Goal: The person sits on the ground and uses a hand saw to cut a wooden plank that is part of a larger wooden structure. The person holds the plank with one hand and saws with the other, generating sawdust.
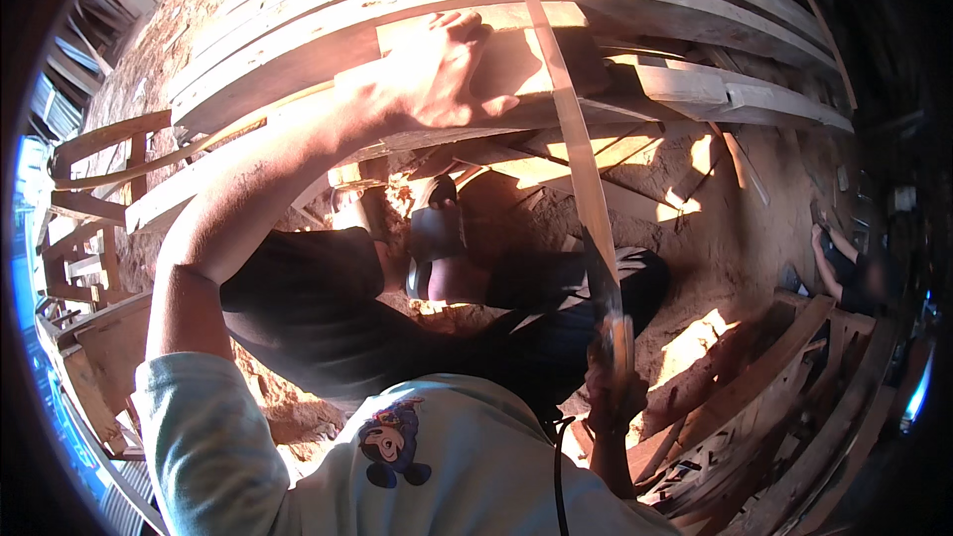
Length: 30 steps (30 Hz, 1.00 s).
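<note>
L hand [444, 69] spread on wood block [511, 60]; R hand [609, 395] clamped on saw [575, 144], blade over block's R end. Prob. sawing; nxt needs steady stroke.

Left hand [449, 74] spread on a block [506, 55], right hand [613, 377] gripping a saw [588, 194], blade [562, 89] crossing the block's right side, plus another person [866, 273] off right.

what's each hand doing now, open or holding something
Left hand: open, resting on a wood block.
Right hand: closed, holding a saw by its handle.
</note>
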Available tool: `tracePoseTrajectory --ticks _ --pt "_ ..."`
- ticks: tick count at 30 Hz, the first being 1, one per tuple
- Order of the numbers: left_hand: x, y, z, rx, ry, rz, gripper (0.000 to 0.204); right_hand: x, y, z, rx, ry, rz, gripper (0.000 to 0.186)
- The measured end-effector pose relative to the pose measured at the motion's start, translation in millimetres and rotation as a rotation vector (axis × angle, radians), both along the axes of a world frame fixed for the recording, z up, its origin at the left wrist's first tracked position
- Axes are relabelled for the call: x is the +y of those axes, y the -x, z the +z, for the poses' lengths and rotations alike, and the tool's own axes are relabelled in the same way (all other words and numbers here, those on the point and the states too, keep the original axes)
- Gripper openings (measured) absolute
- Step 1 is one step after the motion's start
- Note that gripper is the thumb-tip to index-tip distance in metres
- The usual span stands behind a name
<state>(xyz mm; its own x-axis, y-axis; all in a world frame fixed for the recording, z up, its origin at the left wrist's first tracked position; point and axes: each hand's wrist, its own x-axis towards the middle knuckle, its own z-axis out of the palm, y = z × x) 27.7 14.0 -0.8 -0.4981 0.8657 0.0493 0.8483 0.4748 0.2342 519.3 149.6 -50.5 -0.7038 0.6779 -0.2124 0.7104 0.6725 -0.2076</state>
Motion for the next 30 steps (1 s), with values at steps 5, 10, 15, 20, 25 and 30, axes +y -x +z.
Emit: tracePoseTrajectory --ticks 5,10,15,20,25,30 --pt "8 -23 -6 0.161 -0.208 -0.167 0.082 9 86 -23 0.844 -0.087 0.377 0.007" --pt "3 -9 -10 0.196 -0.055 0.032 0.099 5 176 21 0.867 -0.422 0.671 0.011" --pt "-10 20 -26 0.236 -0.080 0.069 0.102 31 72 -38 0.643 -0.075 0.586 0.007" --pt "-2 14 -17 0.183 -0.073 0.010 0.084 3 21 -21 0.526 0.135 0.171 0.005" --pt "-16 10 -9 0.149 -0.147 -0.102 0.073 7 89 -29 0.961 -0.041 0.508 0.006" --pt "1 4 -15 0.184 -0.099 -0.040 0.095 -5 165 7 0.969 0.094 0.389 0.010"
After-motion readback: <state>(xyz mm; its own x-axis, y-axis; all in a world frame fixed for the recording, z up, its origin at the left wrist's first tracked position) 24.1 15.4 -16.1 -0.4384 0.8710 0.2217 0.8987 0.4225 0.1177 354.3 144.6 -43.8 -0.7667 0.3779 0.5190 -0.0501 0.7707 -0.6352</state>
